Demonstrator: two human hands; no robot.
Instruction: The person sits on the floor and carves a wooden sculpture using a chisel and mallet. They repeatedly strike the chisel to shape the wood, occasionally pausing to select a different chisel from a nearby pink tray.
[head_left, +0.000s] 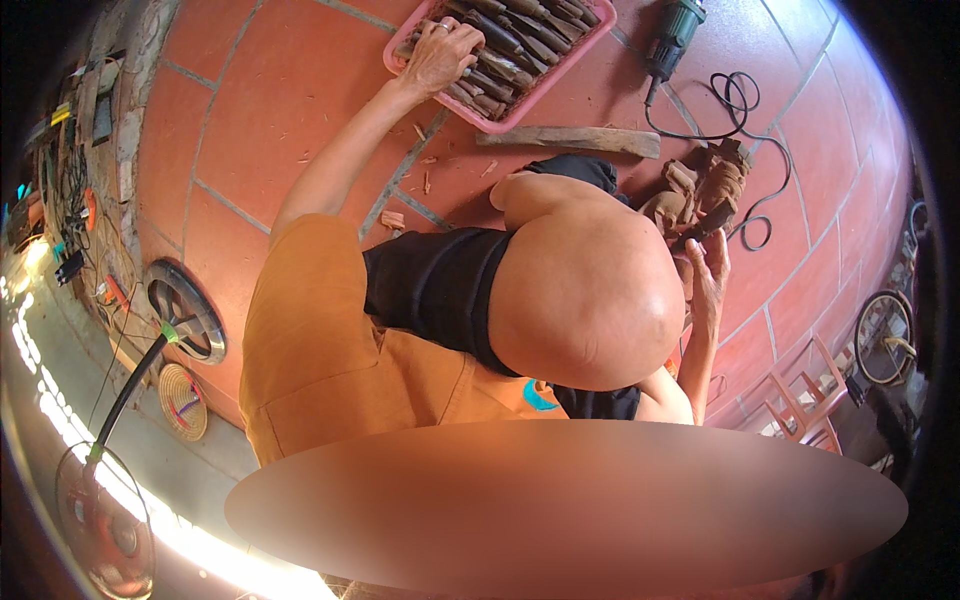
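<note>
The top edge cut off the pink basket (491,125) and the green power tool (676,40). My left hand (443,58) hid some tools (503,70), so I couldn't tell whether its fingers gripped one. My bent knee (590,290) covered part of the carved brown piece (722,182); a blurred oval (565,510) masked the bottom.

Smooth plastic tray (490,125), rough wooden carving (724,180)

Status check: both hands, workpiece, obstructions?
Left hand on tools in pink tray. Right hand at brown carved piece. Bare knee between hands. Black cord beside carving.
</note>
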